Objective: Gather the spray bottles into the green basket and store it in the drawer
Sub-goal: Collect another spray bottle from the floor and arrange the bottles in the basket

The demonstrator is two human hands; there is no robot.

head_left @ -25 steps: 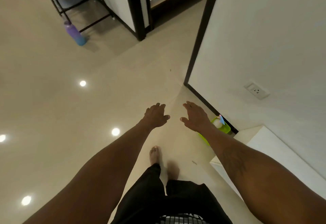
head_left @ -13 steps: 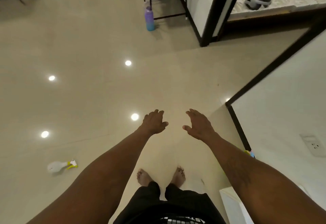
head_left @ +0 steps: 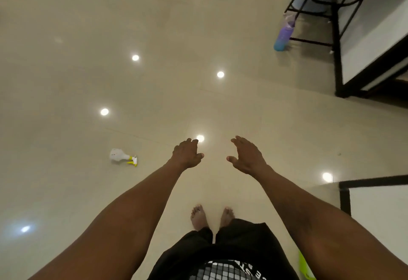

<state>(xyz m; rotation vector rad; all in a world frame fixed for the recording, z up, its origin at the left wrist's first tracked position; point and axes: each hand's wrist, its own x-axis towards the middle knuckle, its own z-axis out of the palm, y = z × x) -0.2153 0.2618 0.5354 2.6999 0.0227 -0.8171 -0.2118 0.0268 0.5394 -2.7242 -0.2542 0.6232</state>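
Glossy cream floor tiles (head_left: 154, 94) fill most of the head view, and several round ceiling lights are mirrored in them. Both arms are stretched forward over the floor. The left hand (head_left: 187, 154) is held empty with its fingers loosely curled and spread, gripping nothing. The right hand (head_left: 248, 157) is likewise empty, its palm turned inward and its fingers parted. The two hands are kept apart, with bare floor seen between them. Two bare feet (head_left: 199, 217) are planted side by side on the tiles below the hands, above black shorts (head_left: 220, 249).

One white spray bottle (head_left: 120, 155) with a yellow trigger is seen lying on its side on the floor, to the left of the left hand and clear of it. A sliver of the green basket (head_left: 304, 265) is visible at the lower right, mostly hidden behind the right forearm. At the upper right, a purple and blue bottle (head_left: 283, 38) stands beside a black metal rack (head_left: 318, 10).
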